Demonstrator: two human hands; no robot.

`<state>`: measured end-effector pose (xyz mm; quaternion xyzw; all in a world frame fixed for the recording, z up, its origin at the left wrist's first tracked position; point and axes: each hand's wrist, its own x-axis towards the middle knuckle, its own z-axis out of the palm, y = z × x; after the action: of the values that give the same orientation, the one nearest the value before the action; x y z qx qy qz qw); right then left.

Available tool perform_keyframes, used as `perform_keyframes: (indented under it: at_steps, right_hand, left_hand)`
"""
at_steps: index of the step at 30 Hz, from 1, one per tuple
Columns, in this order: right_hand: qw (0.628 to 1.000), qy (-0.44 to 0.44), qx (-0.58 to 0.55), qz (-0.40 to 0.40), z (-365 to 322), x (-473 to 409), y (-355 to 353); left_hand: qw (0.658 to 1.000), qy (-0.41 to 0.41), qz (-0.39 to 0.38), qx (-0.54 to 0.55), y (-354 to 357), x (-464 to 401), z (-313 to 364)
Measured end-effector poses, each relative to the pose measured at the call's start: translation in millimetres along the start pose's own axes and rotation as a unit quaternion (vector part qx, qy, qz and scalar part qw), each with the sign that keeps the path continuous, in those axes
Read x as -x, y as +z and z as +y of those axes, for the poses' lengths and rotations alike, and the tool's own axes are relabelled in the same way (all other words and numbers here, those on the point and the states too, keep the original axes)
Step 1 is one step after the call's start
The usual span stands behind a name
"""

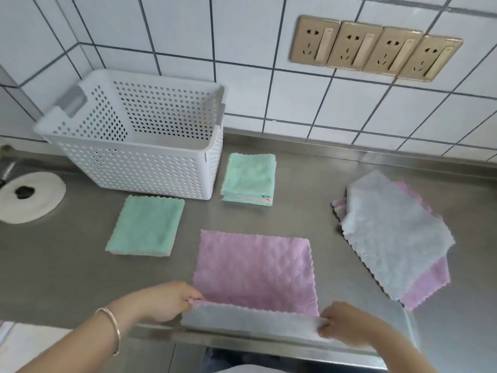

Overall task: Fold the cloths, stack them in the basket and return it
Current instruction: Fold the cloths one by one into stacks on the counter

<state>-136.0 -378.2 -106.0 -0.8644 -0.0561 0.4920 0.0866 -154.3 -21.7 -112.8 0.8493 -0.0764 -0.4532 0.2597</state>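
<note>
A pink cloth (255, 267) lies spread on the steel counter in front of me, its near edge turned up to show a grey underside. My left hand (172, 300) pinches the near left corner and my right hand (341, 323) pinches the near right corner. A folded green cloth (146, 227) lies to the left. A stack of folded green cloths (250, 179) sits beside the white perforated basket (150, 168), which stands empty against the wall. A loose pile of grey and pink cloths (390, 235) lies at the right.
The steel counter (53, 259) has a front edge just under my hands. A white round object (40, 197) with a dark centre lies at the far left. A tiled wall with gold sockets (376, 49) rises behind.
</note>
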Motion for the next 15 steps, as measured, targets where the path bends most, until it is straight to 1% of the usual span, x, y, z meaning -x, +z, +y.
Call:
perform_keyframes:
  at_steps: [1, 3, 5, 7, 10, 12, 15]
  right_hand:
    - [0.999, 0.001, -0.030, 0.017, 3, -2, -2]
    - [0.988, 0.008, -0.130, 0.085, 7, -10, -6]
    - [0.953, 0.003, -0.255, 0.165, 8, -21, -11]
    - [0.920, 0.003, -0.322, 0.225, 6, -35, -17]
    - [0.901, 0.029, -0.346, 0.262, -5, -57, -22]
    - [0.899, 0.046, -0.338, 0.273, -13, -68, -25]
    - [0.902, 0.073, -0.312, 0.288, -18, -79, -26]
  left_hand:
    - [1.000, -0.006, 0.011, 0.011, -3, -4, -2]
    - [0.997, -0.022, 0.061, 0.035, -9, -15, -3]
    - [0.988, -0.045, 0.119, 0.089, -15, -27, -6]
    - [0.972, -0.067, 0.168, 0.149, -21, -40, -10]
    - [0.958, -0.093, 0.232, 0.138, -31, -58, -6]
    - [0.948, -0.119, 0.261, 0.136, -36, -69, 0]
    - [0.941, -0.152, 0.280, 0.118, -39, -81, 0]
